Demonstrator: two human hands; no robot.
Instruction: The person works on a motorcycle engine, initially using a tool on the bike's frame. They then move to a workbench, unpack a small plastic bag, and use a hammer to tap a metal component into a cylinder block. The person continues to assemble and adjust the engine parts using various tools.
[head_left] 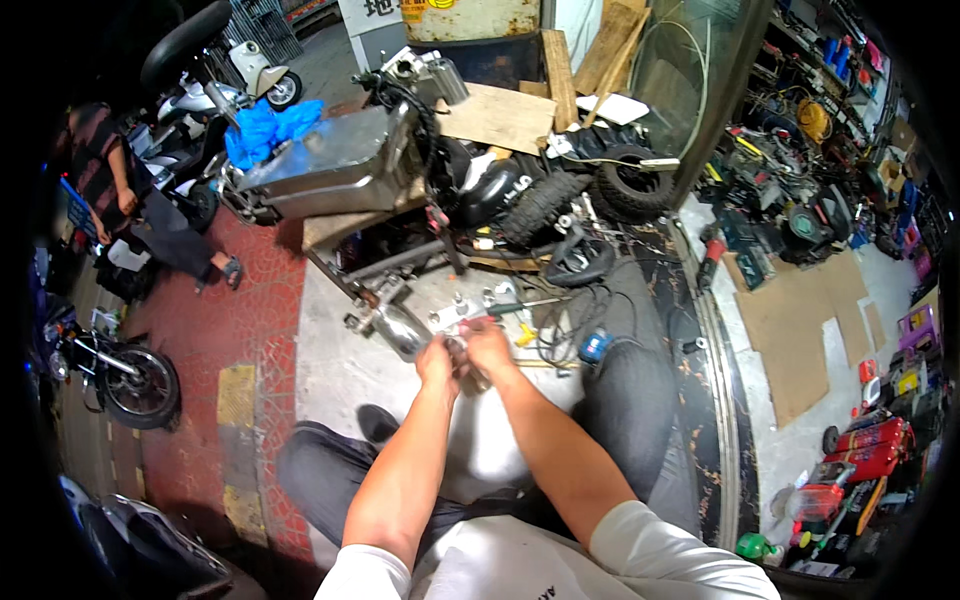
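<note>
My left hand (438,362) and my right hand (487,346) meet over the pale floor between my knees. Both are closed around a small greyish metal part (457,352), mostly covered by the fingers, so its kind cannot be told. Something red (478,323) shows just beyond my right fingers. Close to my left hand lies a shiny rounded metal canister (399,331). A screwdriver (527,305) and a yellow tool (525,335) lie beyond and to the right of my right hand.
Ahead stands a low bench with a big metal tank (325,160). Tyres (636,180), a black cable (570,335) and a blue device (595,346) lie to the right. Cardboard (790,340) covers the shop floor. At left are a person (115,180) and a motorcycle wheel (140,387).
</note>
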